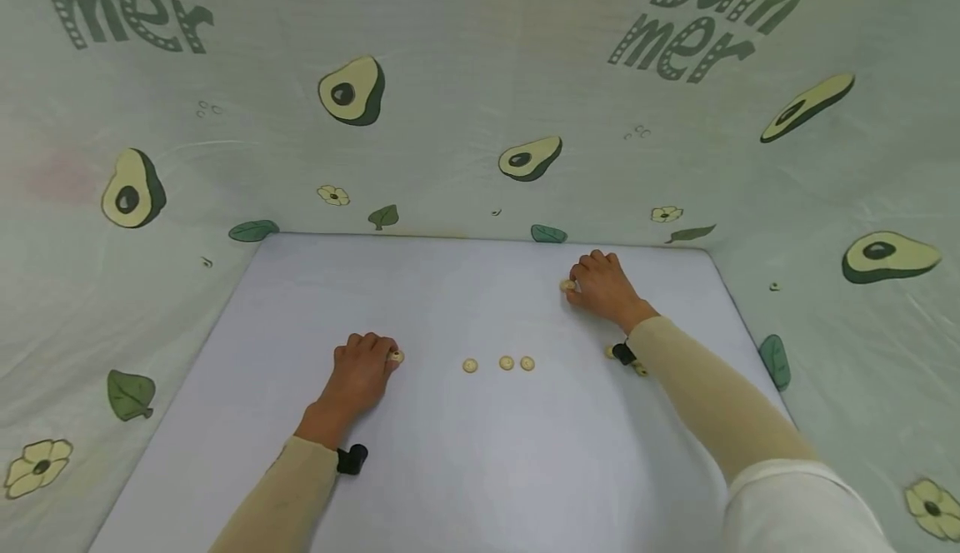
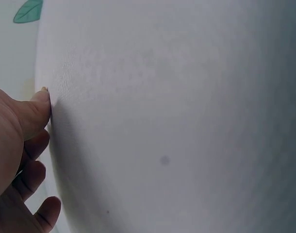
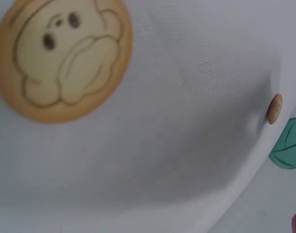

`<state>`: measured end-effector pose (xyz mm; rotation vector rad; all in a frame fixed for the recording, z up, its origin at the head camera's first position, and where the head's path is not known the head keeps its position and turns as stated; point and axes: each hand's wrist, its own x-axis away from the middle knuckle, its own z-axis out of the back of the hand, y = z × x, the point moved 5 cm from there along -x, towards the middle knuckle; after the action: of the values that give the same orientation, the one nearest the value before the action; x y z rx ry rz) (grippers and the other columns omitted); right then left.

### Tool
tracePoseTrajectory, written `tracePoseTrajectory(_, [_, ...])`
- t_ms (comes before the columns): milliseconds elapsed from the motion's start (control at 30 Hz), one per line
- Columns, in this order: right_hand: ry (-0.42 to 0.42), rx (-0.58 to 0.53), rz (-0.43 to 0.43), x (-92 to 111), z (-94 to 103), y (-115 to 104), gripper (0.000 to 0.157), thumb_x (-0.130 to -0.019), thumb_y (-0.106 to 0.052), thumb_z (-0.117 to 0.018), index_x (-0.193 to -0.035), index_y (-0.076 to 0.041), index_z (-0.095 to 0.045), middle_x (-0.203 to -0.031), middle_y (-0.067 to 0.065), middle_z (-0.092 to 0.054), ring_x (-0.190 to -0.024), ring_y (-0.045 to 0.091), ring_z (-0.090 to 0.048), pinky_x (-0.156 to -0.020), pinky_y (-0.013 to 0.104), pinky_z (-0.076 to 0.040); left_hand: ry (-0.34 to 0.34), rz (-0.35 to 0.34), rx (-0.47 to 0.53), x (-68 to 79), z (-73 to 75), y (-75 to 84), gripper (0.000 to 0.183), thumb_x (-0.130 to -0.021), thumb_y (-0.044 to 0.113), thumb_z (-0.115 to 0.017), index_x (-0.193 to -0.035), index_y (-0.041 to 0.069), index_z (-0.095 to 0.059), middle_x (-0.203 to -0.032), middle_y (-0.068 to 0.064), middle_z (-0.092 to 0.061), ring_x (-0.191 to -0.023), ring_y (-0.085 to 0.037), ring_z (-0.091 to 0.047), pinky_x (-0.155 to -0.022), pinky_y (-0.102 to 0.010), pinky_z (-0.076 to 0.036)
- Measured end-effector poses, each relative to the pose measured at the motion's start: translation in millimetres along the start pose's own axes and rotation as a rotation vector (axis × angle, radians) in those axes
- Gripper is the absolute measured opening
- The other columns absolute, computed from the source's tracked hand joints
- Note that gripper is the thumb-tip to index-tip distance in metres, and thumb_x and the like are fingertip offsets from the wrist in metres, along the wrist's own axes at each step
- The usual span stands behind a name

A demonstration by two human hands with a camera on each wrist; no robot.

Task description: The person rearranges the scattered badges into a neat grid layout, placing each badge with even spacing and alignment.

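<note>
In the head view my left hand [image 1: 358, 371] pinches a round, pale biscuit [image 1: 396, 356] on the left half of the white table. The left wrist view shows that thumb [image 2: 35, 111] and curled fingers at the left edge, without the biscuit. Near the table's back, my right hand [image 1: 603, 285] has another biscuit [image 1: 567, 286] at its curled thumb and fingertips. In the right wrist view only slivers of fingers show. There, a large biscuit [image 3: 65, 58] with an animal face lies close to the camera, and a smaller biscuit [image 3: 275, 108] is further off.
Three biscuits lie in a row on the table [image 1: 450, 445] between my hands: one biscuit [image 1: 470, 366] on the left, two close together on its right. Beside my right wrist are more biscuits [image 1: 640, 368], partly hidden. A cloth [image 1: 450, 78] printed with avocados surrounds the table.
</note>
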<state>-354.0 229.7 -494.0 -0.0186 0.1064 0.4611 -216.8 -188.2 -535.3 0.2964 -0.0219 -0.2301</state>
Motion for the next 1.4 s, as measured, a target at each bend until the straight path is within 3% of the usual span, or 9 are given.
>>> tracePoseTrajectory(500, [-0.033,-0.021,0.035,-34,-15.5,-32,0.027,-0.099,-0.029,-0.067,-0.11,-0.005,-0.075,-0.108,0.01,-0.068,-0.101,0.03,-0.05,-0.095,0.05,-0.039,0.043,-0.032,-0.017,3.5,7.7,6.6,0.021,-0.101,0.019,-0.073,-0.117,0.007,-0.066,-0.111,-0.011,-0.064,-0.107,-0.037,-0.054,-0.09,-0.059,-0.046])
tracePoseTrajectory(1000, [-0.061,-0.056,0.029,-38,-21.1,-42,0.026,-0.101,-0.026,-0.066,-0.111,-0.003,-0.074,-0.111,0.011,-0.068,-0.103,0.031,-0.05,-0.098,0.051,-0.039,0.084,-0.05,-0.019,2.1,2.8,3.9,0.019,-0.1,0.021,-0.074,-0.113,0.01,-0.067,-0.107,-0.009,-0.065,-0.104,-0.035,-0.056,-0.086,-0.057,-0.048])
tracePoseTrajectory(1400, [-0.071,-0.062,0.044,-39,-25.1,-44,0.033,-0.102,-0.032,-0.065,-0.118,-0.004,-0.075,-0.116,0.012,-0.069,-0.105,0.03,-0.051,-0.098,0.051,-0.039,0.06,-0.042,-0.013,3.3,4.0,4.0,0.018,-0.102,0.023,-0.073,-0.114,0.011,-0.067,-0.109,-0.008,-0.064,-0.108,-0.036,-0.055,-0.089,-0.058,-0.047])
